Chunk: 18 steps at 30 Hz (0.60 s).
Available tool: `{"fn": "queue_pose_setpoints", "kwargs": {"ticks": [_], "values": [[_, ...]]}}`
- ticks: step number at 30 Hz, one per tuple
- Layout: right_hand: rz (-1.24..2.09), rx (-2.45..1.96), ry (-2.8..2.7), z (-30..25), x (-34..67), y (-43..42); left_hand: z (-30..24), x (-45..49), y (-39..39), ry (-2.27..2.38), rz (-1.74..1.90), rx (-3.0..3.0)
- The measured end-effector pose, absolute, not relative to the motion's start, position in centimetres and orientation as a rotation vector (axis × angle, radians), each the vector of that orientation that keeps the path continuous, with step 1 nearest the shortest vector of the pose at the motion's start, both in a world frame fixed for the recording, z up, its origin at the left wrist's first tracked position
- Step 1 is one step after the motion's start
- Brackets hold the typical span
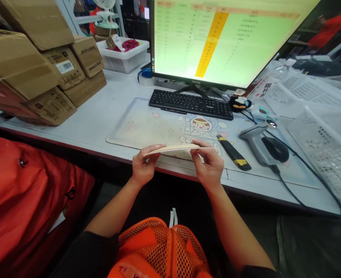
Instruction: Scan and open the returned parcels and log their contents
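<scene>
A thin, flat beige card or folded carton piece (pixel 176 148) is held edge-on just above the desk's front edge. My left hand (pixel 144 166) pinches its left end and my right hand (pixel 209 166) grips its right end, both with fingers closed on it. Beneath it lies a worn desk mat (pixel 141 127) with a cartoon print. A black and yellow utility knife (pixel 234 153) lies just right of my right hand.
A barcode scanner (pixel 255 144) and black mouse (pixel 276 150) with cables sit to the right, a keyboard (pixel 190 104) and monitor (pixel 225 38) behind. Cardboard boxes (pixel 43 73) are stacked left; white baskets (pixel 124 56) stand at the back and right. A red bag (pixel 22 193) fills the left.
</scene>
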State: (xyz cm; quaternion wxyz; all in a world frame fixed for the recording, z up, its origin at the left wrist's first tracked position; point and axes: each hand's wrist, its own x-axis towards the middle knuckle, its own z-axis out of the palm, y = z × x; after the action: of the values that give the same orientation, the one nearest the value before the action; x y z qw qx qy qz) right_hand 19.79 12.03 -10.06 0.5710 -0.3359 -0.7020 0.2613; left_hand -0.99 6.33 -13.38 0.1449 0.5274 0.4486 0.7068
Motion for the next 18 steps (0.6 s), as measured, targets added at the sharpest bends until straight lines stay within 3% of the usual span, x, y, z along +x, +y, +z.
{"fn": "queue_pose_setpoints", "kwargs": {"ticks": [6, 12, 18], "values": [[0.654, -0.988, -1.473, -11.8, 19.8, 11.8, -13.1, -0.4, 6.6, 1.157, 2.06, 1.666], [0.674, -0.86, -1.398, -11.3, 19.1, 11.7, -13.4, -0.3, 6.8, 1.498, 2.154, 1.481], [0.628, -0.758, -1.312, -10.9, 17.5, 11.7, -14.0, -0.2, 7.0, 1.497, 2.205, 1.366]]}}
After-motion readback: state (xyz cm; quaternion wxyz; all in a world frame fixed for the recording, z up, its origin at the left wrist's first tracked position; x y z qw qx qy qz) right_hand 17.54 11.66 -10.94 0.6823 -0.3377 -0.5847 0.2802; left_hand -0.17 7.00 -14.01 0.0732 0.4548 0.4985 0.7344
